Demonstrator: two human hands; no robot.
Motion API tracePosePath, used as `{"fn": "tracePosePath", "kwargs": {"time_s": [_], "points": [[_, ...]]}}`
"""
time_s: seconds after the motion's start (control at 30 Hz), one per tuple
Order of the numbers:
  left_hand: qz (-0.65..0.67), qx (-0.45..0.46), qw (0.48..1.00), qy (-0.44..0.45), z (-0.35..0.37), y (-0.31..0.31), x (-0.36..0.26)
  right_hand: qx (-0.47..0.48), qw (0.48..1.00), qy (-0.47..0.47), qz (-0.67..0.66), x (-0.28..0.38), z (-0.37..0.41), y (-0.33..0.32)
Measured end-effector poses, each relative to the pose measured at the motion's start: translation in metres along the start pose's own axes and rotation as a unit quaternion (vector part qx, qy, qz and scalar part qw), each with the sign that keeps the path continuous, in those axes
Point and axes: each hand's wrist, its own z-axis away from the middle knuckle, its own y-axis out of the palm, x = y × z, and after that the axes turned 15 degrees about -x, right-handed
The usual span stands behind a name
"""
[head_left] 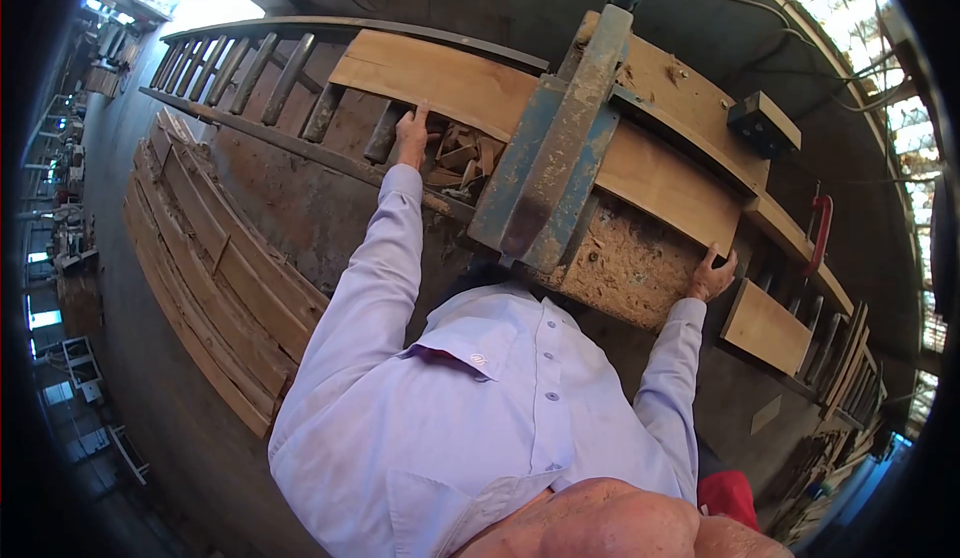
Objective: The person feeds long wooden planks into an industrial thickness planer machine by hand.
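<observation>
A long, flat wooden board (440,76) lies across the rollers and passes beneath a worn blue machine head (545,173). Its middle is hidden there, and a board section (670,186) in line with it shows on the right. At the near edge of the left section, my left hand (411,138) grips the wood, index finger stretched against it and the other fingers partly curled. My right hand (711,276) is closed around the near right corner of the right section, beside the sawdust-covered machine bed (625,263).
A roller conveyor (285,78) runs off to the left. Wood offcuts (463,153) lie beside the machine. Long planks (220,268) are stacked at lower left. On the right are a short board (767,328), a red clamp (820,233) and a dark box (765,125).
</observation>
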Motion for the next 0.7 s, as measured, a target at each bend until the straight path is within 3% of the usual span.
{"fn": "tracePosePath", "kwargs": {"time_s": [0.7], "points": [[-0.036,0.0,0.999,0.011,-0.008,0.003,0.006,-0.011,0.999,0.04,0.017,0.0,0.005,0.0]]}}
